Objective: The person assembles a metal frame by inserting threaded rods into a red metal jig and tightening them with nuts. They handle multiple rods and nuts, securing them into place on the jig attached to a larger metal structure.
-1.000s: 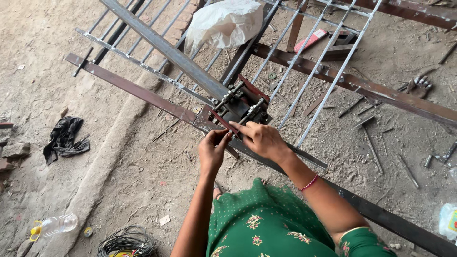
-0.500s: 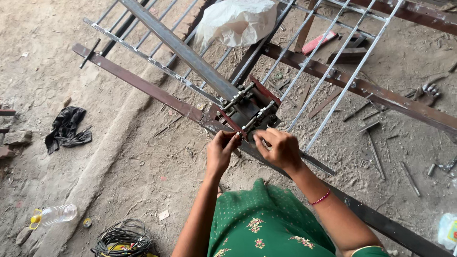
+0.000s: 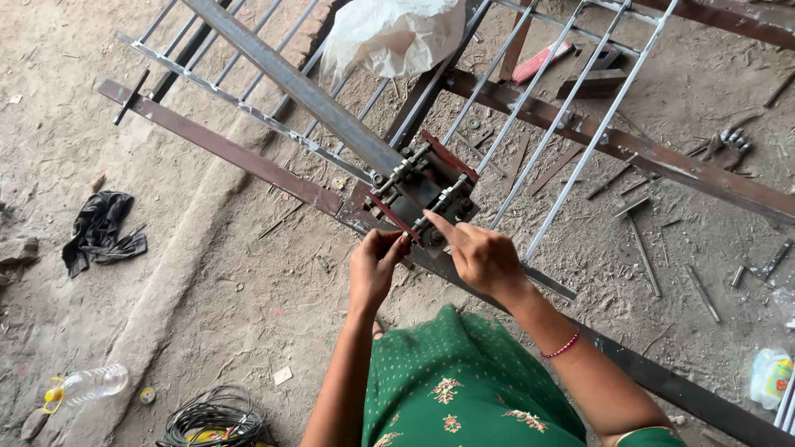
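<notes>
A small metal roller jig with bolts and a red edge sits on a long rusty flat bar laid across the dirt floor. A grey steel channel runs into the jig from the upper left. My left hand is at the jig's near corner, fingertips pinched on its red edge. My right hand rests just right of it, index finger stretched out onto the jig's front bolts. Thin steel rods slant away on the right.
A welded rod grille lies at upper left, a white plastic bag above the jig. On the ground are a black cloth, a plastic bottle, a coil of wire, and scattered bolts and rods.
The view has shifted slightly. My right hand has opened from a pinch, its index finger now pointing onto the jig's front; my left hand stays at the jig's near corner.
</notes>
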### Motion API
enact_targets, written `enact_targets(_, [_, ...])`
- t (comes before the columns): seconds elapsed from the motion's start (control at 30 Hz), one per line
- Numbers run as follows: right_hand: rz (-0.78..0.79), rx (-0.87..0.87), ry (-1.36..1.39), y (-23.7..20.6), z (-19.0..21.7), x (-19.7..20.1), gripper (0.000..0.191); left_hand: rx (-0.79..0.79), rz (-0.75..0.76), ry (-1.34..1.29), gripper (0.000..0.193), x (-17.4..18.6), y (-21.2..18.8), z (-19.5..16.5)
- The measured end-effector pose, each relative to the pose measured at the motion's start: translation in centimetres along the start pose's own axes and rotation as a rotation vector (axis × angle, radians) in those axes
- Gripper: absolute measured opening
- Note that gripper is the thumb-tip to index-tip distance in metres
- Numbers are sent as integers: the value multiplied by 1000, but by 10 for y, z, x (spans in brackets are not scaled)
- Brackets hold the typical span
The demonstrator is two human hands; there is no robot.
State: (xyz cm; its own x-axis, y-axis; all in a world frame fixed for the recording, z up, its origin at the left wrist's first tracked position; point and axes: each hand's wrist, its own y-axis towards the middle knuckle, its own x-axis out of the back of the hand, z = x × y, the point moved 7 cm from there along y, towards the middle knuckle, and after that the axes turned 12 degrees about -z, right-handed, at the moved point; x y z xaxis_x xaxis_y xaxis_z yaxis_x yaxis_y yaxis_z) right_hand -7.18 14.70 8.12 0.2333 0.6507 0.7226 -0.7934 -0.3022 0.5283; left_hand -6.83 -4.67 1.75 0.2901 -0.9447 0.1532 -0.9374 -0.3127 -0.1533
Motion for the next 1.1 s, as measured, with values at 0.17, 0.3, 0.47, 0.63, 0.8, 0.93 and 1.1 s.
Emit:
enact_targets(0.17, [72,132,-177,-2,11,-15,65,20,5,-31,20,0,-2,-3])
enact_targets(0.3, [78,-16,-72,-14,-8,-7,24,34,-8,47,20,3,-3,-11])
enact_targets(0.47, [-16,-9,27,-5,-8,7,37,30,-24,90,20,1,-1,-15])
enact_targets(0.63, [91,78,-119,4,3,-10,61,6,-15,6,20,-3,0,-11])
enact_targets(0.8, [53,22,-29,-11,-12,2,37,4,-20,89,20,-2,1,-8])
enact_targets(0.93, [27,-12,-33,-17,-17,16,40,3,-25,74,20,-2,1,-5])
enact_targets(1.1, [94,9,-49,0,-7,-7,68,12,-1,14,21,-4,0,-3])
